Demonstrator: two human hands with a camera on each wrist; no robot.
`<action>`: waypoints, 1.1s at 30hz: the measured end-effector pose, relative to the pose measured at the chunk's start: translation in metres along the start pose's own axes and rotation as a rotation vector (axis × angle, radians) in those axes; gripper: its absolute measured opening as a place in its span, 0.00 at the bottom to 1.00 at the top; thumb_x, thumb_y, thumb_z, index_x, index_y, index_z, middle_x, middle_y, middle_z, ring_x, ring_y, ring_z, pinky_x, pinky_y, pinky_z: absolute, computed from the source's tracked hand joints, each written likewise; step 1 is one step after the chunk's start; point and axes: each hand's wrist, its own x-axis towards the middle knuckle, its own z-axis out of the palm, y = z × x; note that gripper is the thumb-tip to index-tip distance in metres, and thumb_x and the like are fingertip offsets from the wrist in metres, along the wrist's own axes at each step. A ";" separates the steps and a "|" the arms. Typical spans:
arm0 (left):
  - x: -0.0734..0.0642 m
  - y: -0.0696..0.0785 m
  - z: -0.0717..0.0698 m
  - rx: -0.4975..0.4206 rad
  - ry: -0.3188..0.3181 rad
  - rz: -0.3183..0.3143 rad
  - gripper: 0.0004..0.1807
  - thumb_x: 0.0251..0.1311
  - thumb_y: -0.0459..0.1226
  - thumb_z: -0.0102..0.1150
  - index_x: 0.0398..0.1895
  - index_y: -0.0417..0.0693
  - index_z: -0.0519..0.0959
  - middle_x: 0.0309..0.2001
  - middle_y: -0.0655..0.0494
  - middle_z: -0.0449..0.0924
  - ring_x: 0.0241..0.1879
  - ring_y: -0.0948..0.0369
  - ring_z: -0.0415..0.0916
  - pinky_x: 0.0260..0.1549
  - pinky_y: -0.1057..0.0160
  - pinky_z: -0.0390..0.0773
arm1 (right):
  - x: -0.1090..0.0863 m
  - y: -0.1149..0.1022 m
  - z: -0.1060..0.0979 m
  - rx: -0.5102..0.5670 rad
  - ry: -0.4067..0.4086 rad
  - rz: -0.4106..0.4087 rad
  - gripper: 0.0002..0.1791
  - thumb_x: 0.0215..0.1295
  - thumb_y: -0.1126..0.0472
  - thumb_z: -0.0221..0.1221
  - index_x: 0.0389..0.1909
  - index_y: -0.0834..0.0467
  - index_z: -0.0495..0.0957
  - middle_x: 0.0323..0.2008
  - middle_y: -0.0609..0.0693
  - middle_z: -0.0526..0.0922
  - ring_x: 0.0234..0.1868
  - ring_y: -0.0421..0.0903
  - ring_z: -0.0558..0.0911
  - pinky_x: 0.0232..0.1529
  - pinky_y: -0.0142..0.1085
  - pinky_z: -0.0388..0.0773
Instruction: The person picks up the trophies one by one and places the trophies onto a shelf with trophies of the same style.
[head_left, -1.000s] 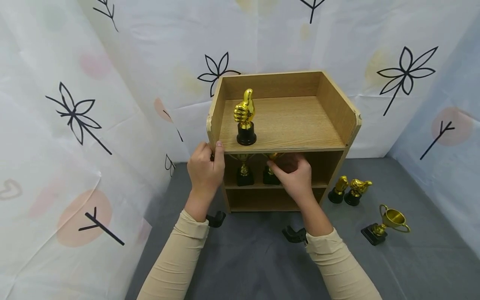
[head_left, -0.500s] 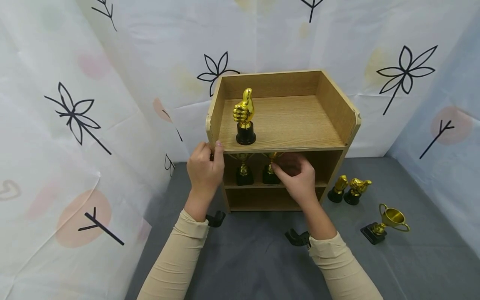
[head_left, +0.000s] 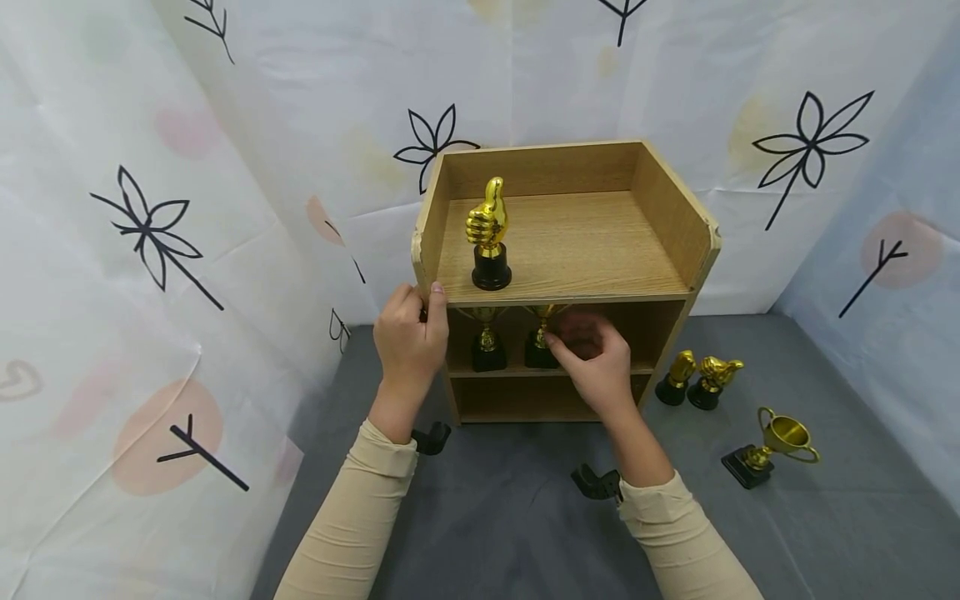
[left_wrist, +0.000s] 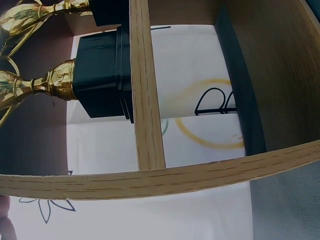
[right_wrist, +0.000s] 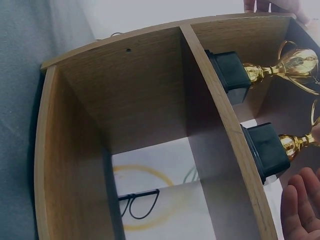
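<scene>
Left hand (head_left: pixel 411 333) is gripping the shelf (head_left: pixel 581 237) at its left; right hand (head_left: pixel 597 364), loose-fingered, is resting its thumb beside the rightmost cup trophy (head_left: pixel 537 352) on the shelf's middle tier, straight withdrawal probably avoiding tipping.

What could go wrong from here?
1. Right hand is right at the right cup, possibly touching; it may catch the cup and tip it.
2. That cup and the left cup stand near the front edge of the middle board; a small pull might drop one.
3. Left hand grips the shelf; a jolt could topple the thumb trophy, standing near the top's open front edge.
</scene>
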 end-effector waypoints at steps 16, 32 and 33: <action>0.000 -0.001 0.000 -0.016 0.020 -0.002 0.27 0.79 0.46 0.48 0.22 0.41 0.79 0.24 0.45 0.75 0.18 0.51 0.66 0.18 0.52 0.66 | -0.008 0.006 -0.001 0.000 0.019 -0.056 0.09 0.68 0.68 0.69 0.47 0.64 0.85 0.42 0.63 0.87 0.38 0.33 0.85 0.32 0.25 0.78; 0.001 0.001 0.000 -0.004 0.006 -0.009 0.26 0.79 0.46 0.49 0.23 0.40 0.81 0.24 0.44 0.75 0.19 0.50 0.68 0.18 0.50 0.69 | -0.024 -0.027 -0.004 0.004 0.059 -0.059 0.03 0.66 0.78 0.65 0.39 0.76 0.83 0.39 0.72 0.84 0.32 0.32 0.83 0.33 0.23 0.78; 0.001 0.001 0.000 -0.005 0.005 -0.010 0.26 0.79 0.46 0.49 0.23 0.40 0.81 0.24 0.44 0.75 0.19 0.50 0.68 0.18 0.50 0.70 | -0.025 -0.026 -0.004 -0.001 0.064 -0.062 0.03 0.66 0.78 0.65 0.39 0.76 0.83 0.39 0.72 0.84 0.33 0.32 0.83 0.34 0.23 0.78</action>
